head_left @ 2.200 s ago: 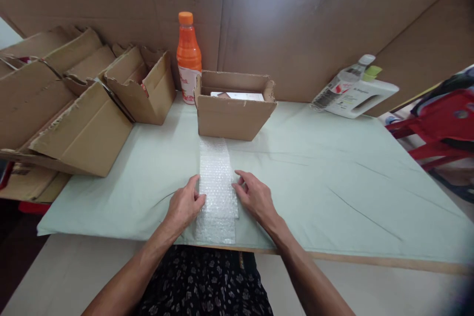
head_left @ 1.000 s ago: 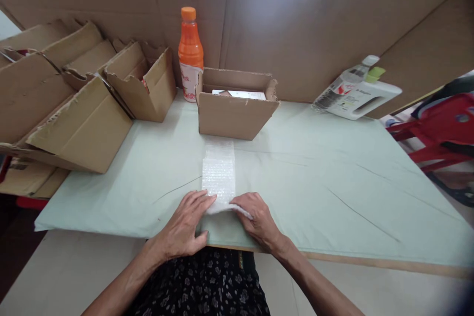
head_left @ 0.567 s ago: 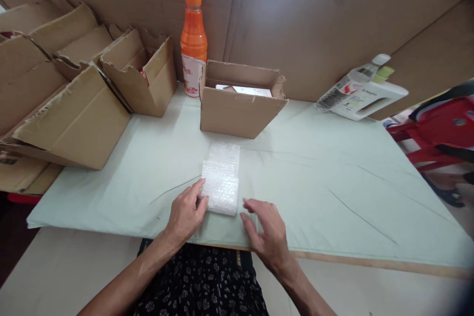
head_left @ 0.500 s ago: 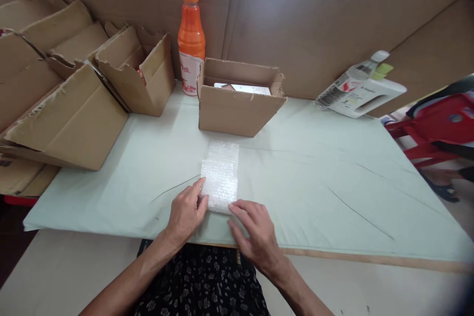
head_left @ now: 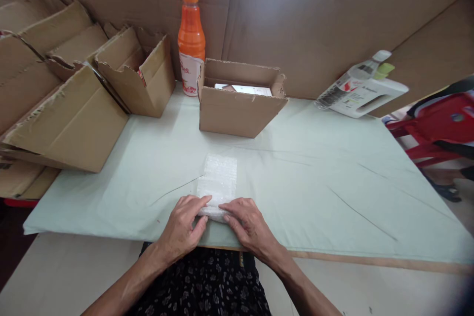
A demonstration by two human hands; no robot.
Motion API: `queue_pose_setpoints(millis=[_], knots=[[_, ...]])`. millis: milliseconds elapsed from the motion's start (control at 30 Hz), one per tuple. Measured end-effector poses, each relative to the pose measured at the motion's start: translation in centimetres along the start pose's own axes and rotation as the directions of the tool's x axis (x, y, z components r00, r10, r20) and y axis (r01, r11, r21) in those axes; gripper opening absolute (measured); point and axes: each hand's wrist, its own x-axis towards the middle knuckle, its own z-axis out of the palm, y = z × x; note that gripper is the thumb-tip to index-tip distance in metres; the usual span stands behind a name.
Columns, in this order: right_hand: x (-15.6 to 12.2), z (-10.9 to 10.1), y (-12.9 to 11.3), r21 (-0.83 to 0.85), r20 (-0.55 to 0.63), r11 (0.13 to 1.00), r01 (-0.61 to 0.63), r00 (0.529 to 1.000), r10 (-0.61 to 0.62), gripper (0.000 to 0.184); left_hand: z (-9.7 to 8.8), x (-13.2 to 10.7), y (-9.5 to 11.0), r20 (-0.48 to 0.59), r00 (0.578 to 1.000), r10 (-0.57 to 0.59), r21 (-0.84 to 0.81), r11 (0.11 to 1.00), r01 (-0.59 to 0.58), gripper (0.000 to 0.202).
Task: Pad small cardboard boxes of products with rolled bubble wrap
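A strip of bubble wrap (head_left: pixel 219 177) lies on the pale green table cover near the front edge, its near end folded over into a thick roll. My left hand (head_left: pixel 185 219) grips the left end of that fold, index finger on top and thumb at the near side. At the right end, my right hand (head_left: pixel 247 222) pinches the fold the same way between thumb and fingers. Whether anything is inside the fold cannot be seen. Beyond the wrap stands an open cardboard box (head_left: pixel 233 113) with white printed items (head_left: pixel 246 90) in it.
Several cut-open cardboard boxes (head_left: pixel 74 123) crowd the left side. An orange bottle (head_left: pixel 191 34) stands behind the middle box. At the back right, a clear bottle (head_left: pixel 351 81) leans by a white jug (head_left: pixel 377 96). A red chair (head_left: pixel 444 121) is off the table's right end.
The near end of the bubble wrap has been folded over, and the wrap has slid slightly toward me. Both hands have closed on the fold, my right hand moving inward.
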Motion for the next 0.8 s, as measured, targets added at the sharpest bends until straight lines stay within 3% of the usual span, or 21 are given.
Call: queue_pose_setpoints(millis=[67, 167, 300, 433, 567, 700, 800], knots=[[-0.4, -0.1, -0.2, -0.041, -0.084, 0.999, -0.035, 0.996, 0.031, 0.026, 0.1, 0.5, -0.1, 0.027, 0.994, -0.108, -0.001, 0.994, 0.108, 0.042], [-0.7, 0.2, -0.5, -0.222, -0.23, 0.975, -0.002, 0.972, -0.05, 0.031, 0.6, 1.6, -0.5, -0.006, 0.986, -0.166, 0.11, 0.98, 0.166, 0.04], [0.4, 1.1, -0.5, -0.354, -0.06, 0.927, 0.122, 0.986, -0.153, 0.029, 1.0, 2.4, -1.0, -0.116, 0.988, -0.105, 0.221, 0.967, 0.129, 0.038], [1.4, 1.3, 0.2, -0.234, -0.053, 0.97, 0.069, 0.995, -0.084, 0.026, 0.1, 1.4, -0.9, -0.078, 0.997, 0.029, 0.106, 0.994, -0.02, 0.044], [0.3, 0.5, 0.1, -0.051, 0.039, 0.998, -0.04, 0.998, 0.042, 0.025, -0.5, 0.6, -0.5, 0.003, 0.998, -0.068, 0.037, 0.997, 0.068, 0.047], [-0.7, 0.2, -0.8, -0.24, -0.136, 0.968, -0.075, 0.99, 0.043, 0.027, 0.4, 2.6, -0.4, 0.027, 0.989, -0.144, 0.138, 0.981, 0.139, 0.043], [-0.4, 0.4, -1.2, -0.366, -0.08, 0.93, -0.011, 0.997, -0.02, 0.031, 0.9, 4.0, -0.6, -0.008, 0.98, -0.199, 0.17, 0.965, 0.197, 0.04]])
